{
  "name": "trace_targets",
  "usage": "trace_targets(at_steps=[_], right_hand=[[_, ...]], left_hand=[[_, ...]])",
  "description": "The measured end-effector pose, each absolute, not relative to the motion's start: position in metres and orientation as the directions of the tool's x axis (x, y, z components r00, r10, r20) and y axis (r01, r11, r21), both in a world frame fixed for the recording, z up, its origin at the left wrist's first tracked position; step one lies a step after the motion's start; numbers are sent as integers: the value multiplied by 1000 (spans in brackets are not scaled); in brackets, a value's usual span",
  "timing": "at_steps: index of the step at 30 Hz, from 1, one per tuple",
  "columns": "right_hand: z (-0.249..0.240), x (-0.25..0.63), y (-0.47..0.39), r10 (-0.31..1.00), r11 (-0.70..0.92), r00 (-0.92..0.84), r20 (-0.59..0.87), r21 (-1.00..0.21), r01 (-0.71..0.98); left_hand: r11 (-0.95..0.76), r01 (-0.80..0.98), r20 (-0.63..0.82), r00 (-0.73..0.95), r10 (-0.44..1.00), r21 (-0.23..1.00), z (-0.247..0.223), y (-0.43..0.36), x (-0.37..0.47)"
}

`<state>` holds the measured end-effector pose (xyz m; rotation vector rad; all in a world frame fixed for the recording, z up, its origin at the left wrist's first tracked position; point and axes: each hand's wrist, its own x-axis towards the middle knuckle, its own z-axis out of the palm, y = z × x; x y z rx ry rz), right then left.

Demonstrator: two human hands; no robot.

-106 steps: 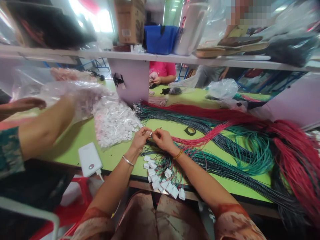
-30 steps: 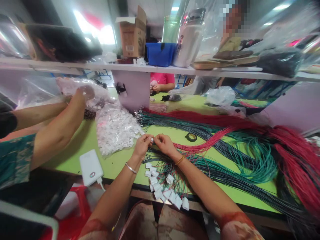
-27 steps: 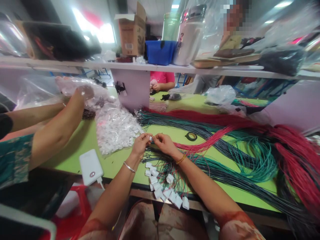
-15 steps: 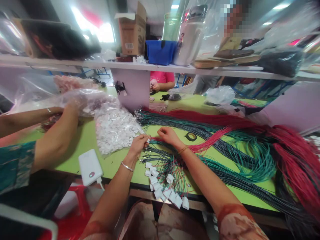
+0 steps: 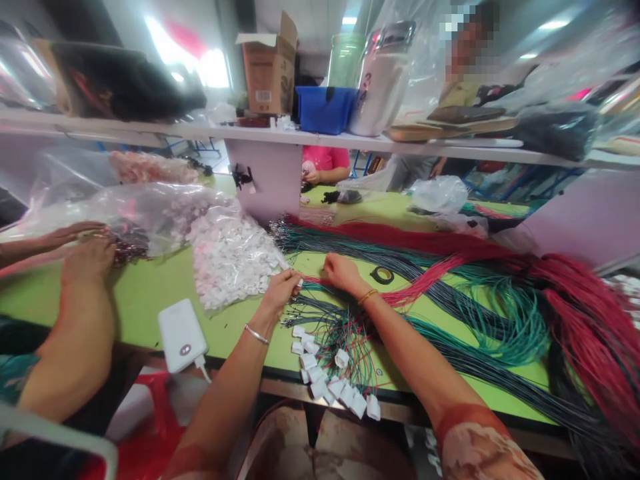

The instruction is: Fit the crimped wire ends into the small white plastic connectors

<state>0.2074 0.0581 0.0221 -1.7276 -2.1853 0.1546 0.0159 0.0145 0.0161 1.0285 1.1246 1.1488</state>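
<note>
Between the fingertips of my left hand [image 5: 283, 291] is a small white plastic connector housing [image 5: 301, 283]. My right hand [image 5: 344, 273] is closed just to its right, fingers curled on a red wire [image 5: 314, 279]; the fingertips are partly hidden. Below both hands lies a cluster of white connectors [image 5: 342, 359] with red, green and black wires fitted, some over the table's front edge. Loose black wires with metal ends [image 5: 305, 310] lie beneath my hands. Left of my left hand rests a clear bag of white connectors [image 5: 230, 260].
Long bundles of red wires [image 5: 585, 300], green wires [image 5: 520, 313] and black wires [image 5: 465, 347] spread rightward. A black tape roll [image 5: 383, 275] lies behind my right wrist. A white power bank [image 5: 183, 335] sits near the front edge. At left, a co-worker's hands [image 5: 85, 250] rest on dark red parts.
The co-worker's hands have moved left and down, away from the plastic bag. My right hand's fingers are curled in a little more; my left hand stays on the connector.
</note>
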Motion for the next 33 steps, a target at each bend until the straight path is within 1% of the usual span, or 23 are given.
trace_targets(at_steps=[3,6,9,11,13,16,20,28,30,33], right_hand=[[34,200,56,948,300,-200,248,-485,821],[46,180,51,909,417,-283,307,-663,622],[57,164,43,884,448,-339,322,-790,419],[62,163,36,880,438,-348,323,-834,335],[63,167,30,887,428,-332,322,-843,325],[57,180,21,910,395,-296,290,-824,407],[44,190,15,912,379,-336,235,-797,471],[37,186,11,910,394,-330,251,-772,500],[36,184,9,896,434,-342,283,-722,539],[35,184,6,863,505,-359,356,-589,631]], left_hand=[[143,-268,-129,68,989,953,15,14,17],[179,-372,-154,95,983,911,14,14,18],[189,-425,-154,117,981,885,14,14,18],[182,-449,-139,128,982,875,15,14,17],[183,-465,-129,146,981,866,17,13,17],[193,-480,-122,174,977,856,19,11,19],[195,-471,-118,190,975,860,22,8,20],[180,-453,-98,199,975,873,20,6,23],[153,-417,-77,194,978,896,16,6,25],[127,-337,-74,167,983,933,13,8,28]])
